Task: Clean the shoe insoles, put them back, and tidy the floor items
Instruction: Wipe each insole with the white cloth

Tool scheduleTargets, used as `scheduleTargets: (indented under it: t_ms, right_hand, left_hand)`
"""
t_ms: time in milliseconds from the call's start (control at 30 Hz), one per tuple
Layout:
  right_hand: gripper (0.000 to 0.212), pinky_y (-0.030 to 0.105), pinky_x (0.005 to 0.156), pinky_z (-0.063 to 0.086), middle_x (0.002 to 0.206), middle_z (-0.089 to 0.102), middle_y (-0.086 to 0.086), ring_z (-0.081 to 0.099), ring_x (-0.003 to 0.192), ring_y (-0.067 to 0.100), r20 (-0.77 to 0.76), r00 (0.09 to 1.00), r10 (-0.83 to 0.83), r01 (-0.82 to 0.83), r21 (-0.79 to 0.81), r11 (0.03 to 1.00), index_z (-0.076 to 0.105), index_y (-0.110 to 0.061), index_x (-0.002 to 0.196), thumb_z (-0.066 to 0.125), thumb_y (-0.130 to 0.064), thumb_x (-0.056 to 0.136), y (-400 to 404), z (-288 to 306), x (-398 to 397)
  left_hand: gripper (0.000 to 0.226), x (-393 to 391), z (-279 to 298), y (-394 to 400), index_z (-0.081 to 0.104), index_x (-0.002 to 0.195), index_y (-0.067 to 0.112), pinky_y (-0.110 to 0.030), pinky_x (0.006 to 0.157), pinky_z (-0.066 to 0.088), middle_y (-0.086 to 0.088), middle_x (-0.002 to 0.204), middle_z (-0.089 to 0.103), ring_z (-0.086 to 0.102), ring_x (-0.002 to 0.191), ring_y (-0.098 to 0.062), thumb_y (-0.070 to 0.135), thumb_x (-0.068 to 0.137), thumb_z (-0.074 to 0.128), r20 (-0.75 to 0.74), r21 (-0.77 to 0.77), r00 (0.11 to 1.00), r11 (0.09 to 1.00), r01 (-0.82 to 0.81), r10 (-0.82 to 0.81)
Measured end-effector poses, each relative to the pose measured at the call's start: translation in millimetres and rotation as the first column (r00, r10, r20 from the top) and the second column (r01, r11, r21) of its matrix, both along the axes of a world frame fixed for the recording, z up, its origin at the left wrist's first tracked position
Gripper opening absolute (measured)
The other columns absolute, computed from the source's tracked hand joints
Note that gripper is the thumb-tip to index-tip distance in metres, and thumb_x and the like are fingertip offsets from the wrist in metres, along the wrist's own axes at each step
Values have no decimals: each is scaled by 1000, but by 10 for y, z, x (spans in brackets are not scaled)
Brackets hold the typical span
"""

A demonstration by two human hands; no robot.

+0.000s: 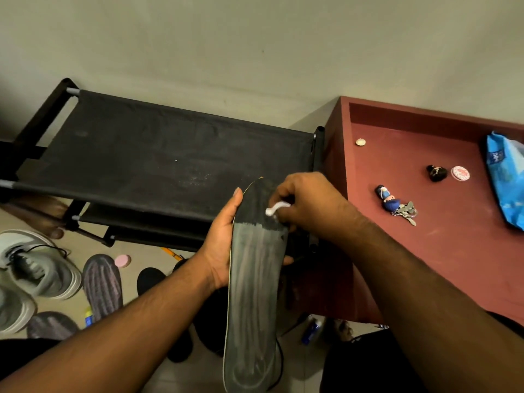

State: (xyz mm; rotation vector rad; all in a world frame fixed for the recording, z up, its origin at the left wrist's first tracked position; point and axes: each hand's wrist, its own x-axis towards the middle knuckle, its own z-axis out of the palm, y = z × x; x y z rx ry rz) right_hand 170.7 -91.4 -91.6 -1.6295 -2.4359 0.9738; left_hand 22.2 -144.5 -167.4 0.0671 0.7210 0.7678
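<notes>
My left hand point(222, 239) grips a long dark insole point(253, 293) from its left edge, toe end pointing away from me. The insole's lower part looks greyish and streaked, while the toe end is darker. My right hand point(304, 205) pinches a small white wipe point(276, 208) against the insole near the toe. Two grey striped insoles point(102, 285) lie on the floor at the lower left beside grey sneakers point(37, 273). Black shoes point(181, 313) sit on the floor under my left arm, partly hidden.
A black fabric shoe rack point(158, 154) stands against the wall. To the right is a red-brown table point(425, 236) with a blue wipes pack point(507, 177), keys with a figure keychain point(397, 205) and small round items. A pink disc point(122, 260), pencil point(171, 253) and small bottles lie on the floor.
</notes>
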Motion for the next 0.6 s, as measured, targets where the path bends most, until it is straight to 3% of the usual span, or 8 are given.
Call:
scheduleTargets:
  t_ms: [133,267,333,500,600]
  right_hand:
    - [13,23,73,51,85,58,-14,61,80,6,3,999,-54,53,124,991,75,-24,93,70,-16,83,28,9,32]
    - [12,20,74,54,85,71,-12,65,78,0,-6,991,134,-133,-123,983,77,-21,87,75,-12,80,-22,22,32]
    - [12,17,73,54,84,71,-11,65,77,1,0,988,157,-155,-153,976,77,-19,86,75,-10,79,-30,14,32]
    - [9,24,74,52,79,54,-17,60,79,5,23,1000,17,-19,93,995,74,-24,90,72,-19,83,31,2,32]
    - [10,20,75,54,82,64,-15,63,78,2,-24,993,117,-118,-56,991,76,-21,89,74,-16,81,-14,25,27]
  left_hand:
    - [73,-14,21,24,73,114,13,-61,82,51,-17,114,70,70,93,-33,73,86,40,4,7,1000,1000,-18,18]
    - [75,-73,7,56,76,107,11,-61,83,50,-17,113,70,71,90,-34,73,86,40,-14,5,999,999,-38,38]
    - [76,-75,-8,62,77,105,10,-61,84,49,-17,112,70,71,90,-34,73,87,39,-21,-2,999,999,-47,47]
    - [74,-43,30,67,78,103,11,-62,82,49,-16,107,72,72,87,-34,73,86,39,-12,5,999,999,-52,52]
    - [73,-63,50,78,78,100,11,-61,79,51,-16,106,72,72,85,-33,71,88,38,-30,28,998,998,-63,64]
